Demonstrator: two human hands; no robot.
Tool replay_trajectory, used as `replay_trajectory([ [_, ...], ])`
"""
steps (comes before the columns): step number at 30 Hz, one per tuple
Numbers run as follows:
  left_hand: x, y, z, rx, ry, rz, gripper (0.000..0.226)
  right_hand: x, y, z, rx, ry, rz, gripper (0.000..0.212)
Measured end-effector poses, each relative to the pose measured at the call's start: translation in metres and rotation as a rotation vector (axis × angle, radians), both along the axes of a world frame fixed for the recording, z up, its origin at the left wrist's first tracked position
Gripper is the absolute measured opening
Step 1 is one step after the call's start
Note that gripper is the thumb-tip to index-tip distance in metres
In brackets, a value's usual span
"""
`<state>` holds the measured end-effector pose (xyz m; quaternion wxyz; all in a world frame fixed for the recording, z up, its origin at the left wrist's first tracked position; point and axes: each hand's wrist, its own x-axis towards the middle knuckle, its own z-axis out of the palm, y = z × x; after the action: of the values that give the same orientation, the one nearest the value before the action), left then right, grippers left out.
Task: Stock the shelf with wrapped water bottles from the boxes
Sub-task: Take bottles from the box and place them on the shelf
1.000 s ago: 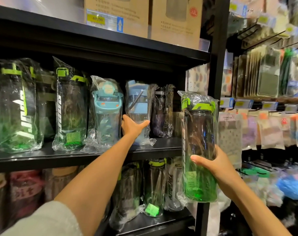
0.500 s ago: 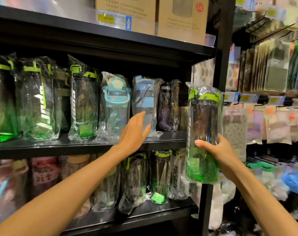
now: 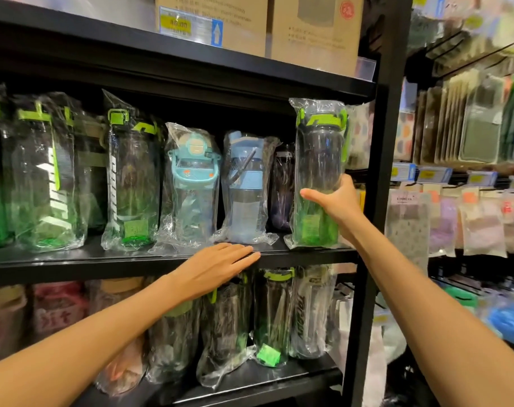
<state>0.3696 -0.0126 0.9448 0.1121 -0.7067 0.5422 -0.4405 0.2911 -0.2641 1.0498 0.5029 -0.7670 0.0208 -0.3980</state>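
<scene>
The tall clear water bottle with a lime-green lid, wrapped in crinkled transparent plastic point(image 3: 319, 171), stands upright at the right end of the black metal middle shelf point(image 3: 302, 255), its base on the shelf board close to the black upright post point(image 3: 379, 201). The right hand point(image 3: 336, 202) grips it at mid-height from the right side: the thumb lies across the front of the wrap, while the other fingers curl round the back and are hidden by the bottle. The left hand point(image 3: 217, 267) is flat, palm down, fingers straight and held together, with the fingertips point(image 3: 254, 254) at the shelf's front lip; whether they press on it cannot be told. Just left of the held bottle stand a dark purple wrapped bottle point(image 3: 282, 189), mostly hidden, a pale blue wrapped bottle with a straw point(image 3: 245, 186), a teal-lidded wrapped bottle point(image 3: 192, 183) and more green-trimmed clear bottles point(image 3: 131, 183), the leftmost cut off by the picture's edge. The wrapped bottles on the lower shelf point(image 3: 276, 315) are partly covered by the left forearm. Brown cardboard boxes point(image 3: 317, 27) on the top shelf are cropped, their print blurred. Hanging packets at the right point(image 3: 481, 218) are too smeared to make out
</scene>
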Motion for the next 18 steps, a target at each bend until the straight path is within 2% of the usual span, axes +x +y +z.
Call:
replay_trajectory([
  [10, -0.003, 0.002, -0.005, -0.083, 0.061, -0.085, 0.074, 0.067, 0.007, -0.018, 0.098, 0.038, -0.065, 0.102],
  [18, -0.004, 0.001, -0.006, -0.095, 0.066, -0.086, 0.077, 0.089, 0.011, -0.022, 0.041, 0.053, -0.058, 0.101],
])
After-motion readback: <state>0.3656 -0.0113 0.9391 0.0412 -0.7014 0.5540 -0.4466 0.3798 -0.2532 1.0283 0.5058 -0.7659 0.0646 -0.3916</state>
